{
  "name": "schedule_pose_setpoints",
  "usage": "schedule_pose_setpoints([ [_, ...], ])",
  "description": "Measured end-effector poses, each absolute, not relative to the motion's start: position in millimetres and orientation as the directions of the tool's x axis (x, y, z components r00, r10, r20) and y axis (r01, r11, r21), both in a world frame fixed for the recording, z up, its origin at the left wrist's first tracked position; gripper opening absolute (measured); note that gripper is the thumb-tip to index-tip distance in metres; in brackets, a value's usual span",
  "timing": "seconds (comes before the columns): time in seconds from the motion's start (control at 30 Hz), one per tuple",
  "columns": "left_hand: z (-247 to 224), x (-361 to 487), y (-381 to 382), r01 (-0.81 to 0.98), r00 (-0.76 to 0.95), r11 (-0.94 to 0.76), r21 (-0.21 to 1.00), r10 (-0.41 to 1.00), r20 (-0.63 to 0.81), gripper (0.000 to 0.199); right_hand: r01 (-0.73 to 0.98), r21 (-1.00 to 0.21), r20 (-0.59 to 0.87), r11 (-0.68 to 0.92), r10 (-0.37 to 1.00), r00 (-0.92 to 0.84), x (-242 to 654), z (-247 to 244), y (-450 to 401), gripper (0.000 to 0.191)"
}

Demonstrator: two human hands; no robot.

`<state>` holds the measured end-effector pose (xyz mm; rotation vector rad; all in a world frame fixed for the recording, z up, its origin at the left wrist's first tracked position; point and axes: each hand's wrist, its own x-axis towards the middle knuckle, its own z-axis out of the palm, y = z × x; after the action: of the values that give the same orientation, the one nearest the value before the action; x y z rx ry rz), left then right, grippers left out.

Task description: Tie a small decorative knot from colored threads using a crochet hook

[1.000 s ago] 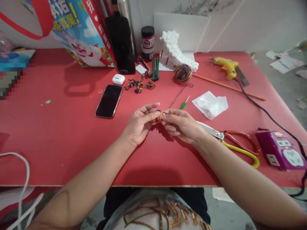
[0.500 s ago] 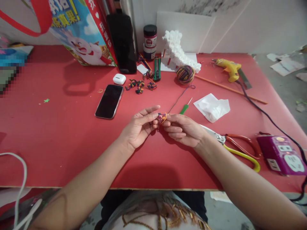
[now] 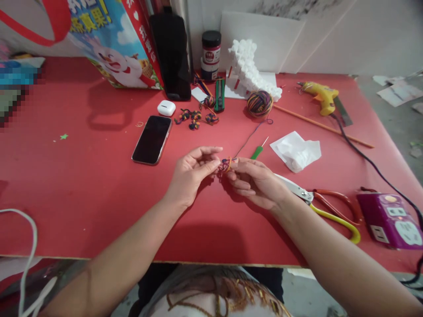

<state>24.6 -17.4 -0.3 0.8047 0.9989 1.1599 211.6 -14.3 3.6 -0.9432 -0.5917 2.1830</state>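
Between my two hands is a small piece of multicoloured yarn, looped and partly hidden by the fingers. My left hand pinches its left side between thumb and fingers. On its right side, my right hand grips the yarn with thumb and forefinger, the other fingers curled. A thin strand runs from the piece up to the yarn ball. Just beyond my right hand lies a green-handled hook. Several small knotted yarn pieces lie farther back.
A phone and white earbud case lie left of centre. Crumpled white paper, pliers and a purple power socket are at the right. A yellow glue gun and its cable lie behind them.
My left hand has turned slightly, its back now more visible, and the yarn between the hands shows more loose loops. The whole view has shifted a little.
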Motion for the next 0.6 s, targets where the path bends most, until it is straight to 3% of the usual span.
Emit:
schedule_pose_setpoints([
  [0.1, 2.6, 22.3, -18.4, -0.085, 0.068, -0.100, 0.991, 0.992, 0.105, 0.024, -0.399, -0.545, -0.454, -0.737, 0.660, -0.599, 215.7, 2.1, -11.3, 0.029],
  [0.2, 3.8, 21.9, -19.9, 0.083, 0.145, -0.282, 0.956, 0.952, 0.268, 0.023, -0.392, -0.482, -0.444, -0.784, 0.604, -0.661, 218.0, 2.5, -9.3, 0.027],
  [0.4, -0.5, 26.4, -22.3, 0.143, 0.132, -0.349, 0.926, 0.934, 0.332, 0.011, -0.379, -0.477, -0.434, -0.793, 0.588, -0.683, 216.7, 8.4, -9.2, 0.026],
  [0.6, -1.4, 27.8, -21.0, 0.093, 0.060, -0.235, 0.968, 0.971, 0.230, 0.003, -0.353, -0.601, -0.464, -0.717, 0.673, -0.576, 208.3, 11.3, -20.0, 0.036],
])
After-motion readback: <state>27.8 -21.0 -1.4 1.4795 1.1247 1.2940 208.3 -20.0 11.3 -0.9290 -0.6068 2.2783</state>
